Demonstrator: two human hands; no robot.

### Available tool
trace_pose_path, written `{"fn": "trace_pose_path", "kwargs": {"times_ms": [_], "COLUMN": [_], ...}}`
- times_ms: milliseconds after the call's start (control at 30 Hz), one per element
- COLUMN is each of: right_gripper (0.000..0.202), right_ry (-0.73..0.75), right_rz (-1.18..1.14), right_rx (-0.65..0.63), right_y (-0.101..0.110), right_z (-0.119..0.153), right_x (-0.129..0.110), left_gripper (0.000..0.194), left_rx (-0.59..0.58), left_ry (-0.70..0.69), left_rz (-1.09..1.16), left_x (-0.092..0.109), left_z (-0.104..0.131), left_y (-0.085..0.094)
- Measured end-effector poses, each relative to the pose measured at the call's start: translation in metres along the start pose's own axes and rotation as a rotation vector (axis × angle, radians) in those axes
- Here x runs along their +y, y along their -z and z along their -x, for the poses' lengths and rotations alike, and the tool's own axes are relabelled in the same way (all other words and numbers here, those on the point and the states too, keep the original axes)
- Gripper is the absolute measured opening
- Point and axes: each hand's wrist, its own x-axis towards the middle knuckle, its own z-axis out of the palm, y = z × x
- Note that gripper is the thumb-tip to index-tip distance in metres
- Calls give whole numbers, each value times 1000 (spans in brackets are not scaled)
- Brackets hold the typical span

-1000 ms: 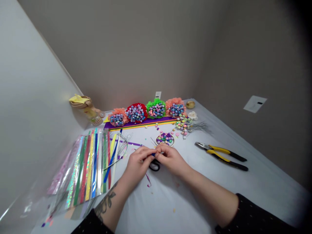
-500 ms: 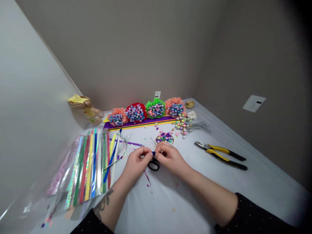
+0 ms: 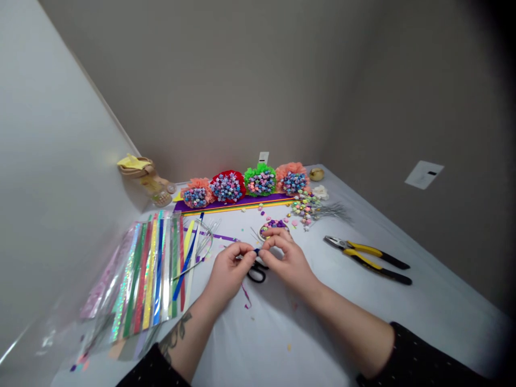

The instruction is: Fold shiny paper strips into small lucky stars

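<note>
Between my two hands is a small dark blue piece of folded paper. My left hand pinches it from the left with thumb and forefinger. My right hand grips its right side between thumb and forefinger, the other fingers raised. Black-handled scissors lie on the table just below the fingertips, partly hidden. Behind my right hand stands a small round dish of purple, pink and green paper stars, partly covered by the fingers.
Plastic sleeves of coloured paper strips lie left. Yellow-handled pliers rest right. Along the back stand several crepe-paper bouquets of stars. Wired stars lie back right, a tan boot-shaped holder back left.
My right hand's fingers have lifted and spread a little over the dish while the pinch on the blue paper stays. The whole view has shifted slightly.
</note>
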Motion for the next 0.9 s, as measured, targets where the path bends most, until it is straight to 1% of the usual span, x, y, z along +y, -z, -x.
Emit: {"fn": "trace_pose_path", "kwargs": {"times_ms": [133,300,533,667,767,900], "right_gripper": [7,6,7,8,9,8], "right_ry": [9,15,-49,-86,-128,-152], "right_rz": [-62,-107,-100,-140,-209,-283], "right_rx": [-13,-15,-65,-72,-123,-232], "right_y": [-1,-1,-4,-3,0,3], "right_z": [4,4,1,0,-4,-8], "right_x": [-4,-3,-2,0,3,4], "left_gripper": [14,16,15,14,16,18], "left_rx": [-14,-2,-9,-18,-51,-123], "left_ry": [3,49,58,61,104,214], "left_rz": [4,5,41,37,75,210], "left_x": [0,-1,2,3,-2,-9], "left_z": [0,-1,0,0,-2,-5], "left_y": [-1,-2,-3,-2,0,2]}}
